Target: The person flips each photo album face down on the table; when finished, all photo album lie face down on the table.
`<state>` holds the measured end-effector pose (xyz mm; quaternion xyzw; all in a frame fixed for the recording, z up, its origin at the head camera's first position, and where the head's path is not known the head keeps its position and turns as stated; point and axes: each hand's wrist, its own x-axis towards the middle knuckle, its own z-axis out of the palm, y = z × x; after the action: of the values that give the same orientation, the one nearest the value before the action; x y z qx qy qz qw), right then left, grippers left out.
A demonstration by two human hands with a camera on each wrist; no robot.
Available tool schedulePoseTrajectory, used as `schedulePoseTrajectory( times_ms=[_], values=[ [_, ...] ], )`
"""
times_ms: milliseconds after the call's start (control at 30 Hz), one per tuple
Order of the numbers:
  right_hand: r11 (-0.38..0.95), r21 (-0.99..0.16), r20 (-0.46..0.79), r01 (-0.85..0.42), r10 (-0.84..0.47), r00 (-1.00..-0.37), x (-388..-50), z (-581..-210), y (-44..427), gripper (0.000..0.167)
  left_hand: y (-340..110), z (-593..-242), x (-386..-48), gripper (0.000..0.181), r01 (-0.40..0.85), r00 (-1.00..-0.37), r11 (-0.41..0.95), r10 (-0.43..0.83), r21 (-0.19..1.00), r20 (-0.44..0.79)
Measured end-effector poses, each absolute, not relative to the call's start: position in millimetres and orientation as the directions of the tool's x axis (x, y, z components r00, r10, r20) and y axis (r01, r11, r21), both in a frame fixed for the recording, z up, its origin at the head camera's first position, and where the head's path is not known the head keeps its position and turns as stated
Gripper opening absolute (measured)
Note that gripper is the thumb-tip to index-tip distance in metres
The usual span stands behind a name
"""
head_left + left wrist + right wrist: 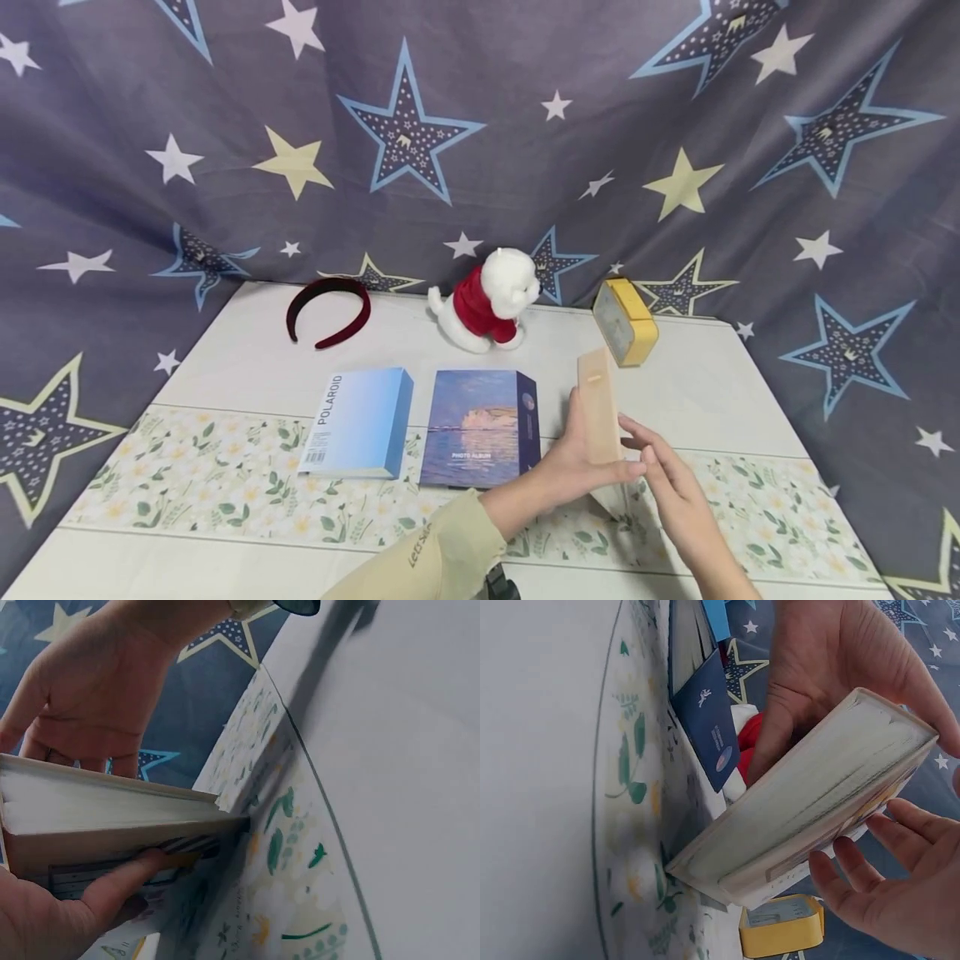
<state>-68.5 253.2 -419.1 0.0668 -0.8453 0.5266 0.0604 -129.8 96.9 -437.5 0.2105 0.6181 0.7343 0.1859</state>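
A thick cream book (600, 408) stands upright on the table, its pale page edges facing the near side in both wrist views. My left hand (577, 467) grips it from the left, thumb across the near edge in the head view. In the left wrist view this left hand (67, 911) is at the bottom left, its thumb on the printed cover of the book (112, 799). My right hand (678, 492) is at the book's right side, fingers loosely extended. The right wrist view shows the right hand (900, 877) with fingertips at the printed cover of the book (810, 795).
Left of the book lie a dark blue photo album (468, 429) and a light blue Polaroid box (356, 425). Behind are a dark red headband (363, 312), a white plush dog (457, 321) in red and a yellow box (641, 333). A starred curtain (480, 167) hangs beyond.
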Motion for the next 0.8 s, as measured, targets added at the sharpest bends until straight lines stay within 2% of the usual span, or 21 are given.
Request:
schedulePoseTrajectory(
  times_ms=[233, 333, 433, 667, 800],
  values=[
    [0.446, -0.869, 0.203, -0.215, -0.075, -0.976, -71, -429, 255, 0.034, 95, -446, -129, 0.119, -0.033, -0.878, -0.181, 0.476, 0.983, 0.058],
    [0.479, -0.846, 0.230, -0.234, -0.068, -0.971, -73, -434, 257, 0.029, 95, -449, -128, 0.117, -0.071, -0.896, -0.151, 0.443, 0.986, 0.003],
    [0.536, -0.825, 0.199, -0.181, -0.023, -0.980, -74, -439, 259, 0.029, 97, -450, -127, 0.115, -0.113, -0.909, -0.128, 0.414, 0.985, -0.050],
    [0.546, -0.834, -0.050, 0.080, 0.068, -0.996, -78, -448, 269, 0.055, 96, -452, -125, 0.107, -0.177, -0.919, -0.156, 0.380, 0.972, -0.106],
    [0.494, -0.856, -0.139, 0.153, 0.066, -0.988, -78, -450, 275, 0.071, 96, -453, -125, 0.106, -0.189, -0.916, -0.189, 0.388, 0.964, -0.103]
  ],
)
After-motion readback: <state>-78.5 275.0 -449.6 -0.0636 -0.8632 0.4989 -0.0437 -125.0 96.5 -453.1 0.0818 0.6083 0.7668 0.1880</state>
